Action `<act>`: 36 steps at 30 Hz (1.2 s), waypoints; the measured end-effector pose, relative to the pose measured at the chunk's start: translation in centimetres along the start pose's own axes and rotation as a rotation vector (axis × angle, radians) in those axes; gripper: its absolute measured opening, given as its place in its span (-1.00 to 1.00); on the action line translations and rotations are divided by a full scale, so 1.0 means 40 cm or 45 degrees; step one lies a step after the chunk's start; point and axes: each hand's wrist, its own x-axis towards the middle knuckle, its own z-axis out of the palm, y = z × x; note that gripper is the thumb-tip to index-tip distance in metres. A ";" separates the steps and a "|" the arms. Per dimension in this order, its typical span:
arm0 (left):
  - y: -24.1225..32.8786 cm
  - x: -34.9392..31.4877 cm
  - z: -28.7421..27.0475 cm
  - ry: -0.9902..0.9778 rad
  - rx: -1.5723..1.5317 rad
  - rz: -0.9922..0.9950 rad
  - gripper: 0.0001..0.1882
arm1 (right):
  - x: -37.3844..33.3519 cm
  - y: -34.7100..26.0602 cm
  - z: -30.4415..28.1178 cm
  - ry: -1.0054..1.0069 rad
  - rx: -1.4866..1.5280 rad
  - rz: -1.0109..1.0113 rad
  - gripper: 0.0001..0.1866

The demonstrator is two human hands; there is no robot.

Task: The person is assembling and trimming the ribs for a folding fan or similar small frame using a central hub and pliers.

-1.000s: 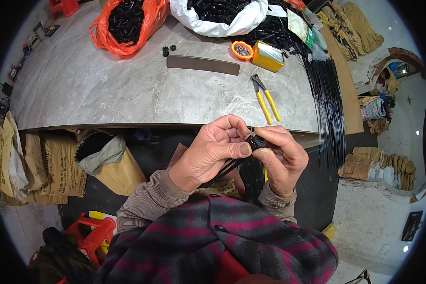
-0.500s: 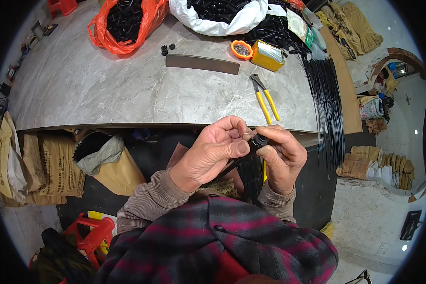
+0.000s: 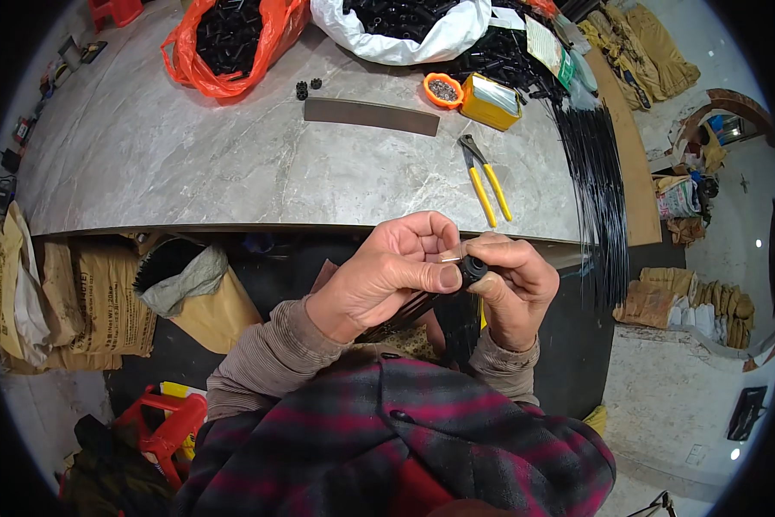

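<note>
Just in front of the table's near edge, my right hand (image 3: 518,284) pinches a small black round plastic part (image 3: 473,270) between thumb and forefinger. My left hand (image 3: 396,277) meets it from the other side, its thumb tip against the part. A short thin metal pin (image 3: 451,259) shows between my left fingers, its end at the black part. How far the pin goes into the part is hidden. Below the hands hang thin black rods (image 3: 458,323), whose upper ends I cannot make out. Yellow-handled pliers (image 3: 487,185) lie on the table just beyond my hands.
On the grey table (image 3: 189,164) lies a flat dark strip (image 3: 370,116). Farther back stand an orange dish (image 3: 442,90) of small metal pieces, a yellow tin (image 3: 491,105), and red (image 3: 176,56) and white (image 3: 404,52) bags of black parts. Long black rods (image 3: 598,181) overhang the right edge.
The black part has turned slightly between my fingers, and the metal pin beside it shows more plainly. Both hands stay in nearly the same place.
</note>
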 end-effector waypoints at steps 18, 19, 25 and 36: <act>-0.002 -0.050 0.029 0.401 0.614 0.779 -0.56 | 0.032 0.048 0.067 0.163 0.288 0.169 -0.58; 0.006 -0.062 0.050 0.478 0.700 0.825 -0.58 | 0.037 0.055 0.072 0.170 0.252 0.177 -0.49; 0.069 -0.131 0.109 0.618 0.985 0.862 -0.65 | 0.035 0.098 0.149 0.164 0.124 -0.053 -0.42; 0.094 -0.217 0.113 0.896 1.273 0.928 -0.65 | 0.026 0.135 0.264 0.093 0.013 -0.262 -0.38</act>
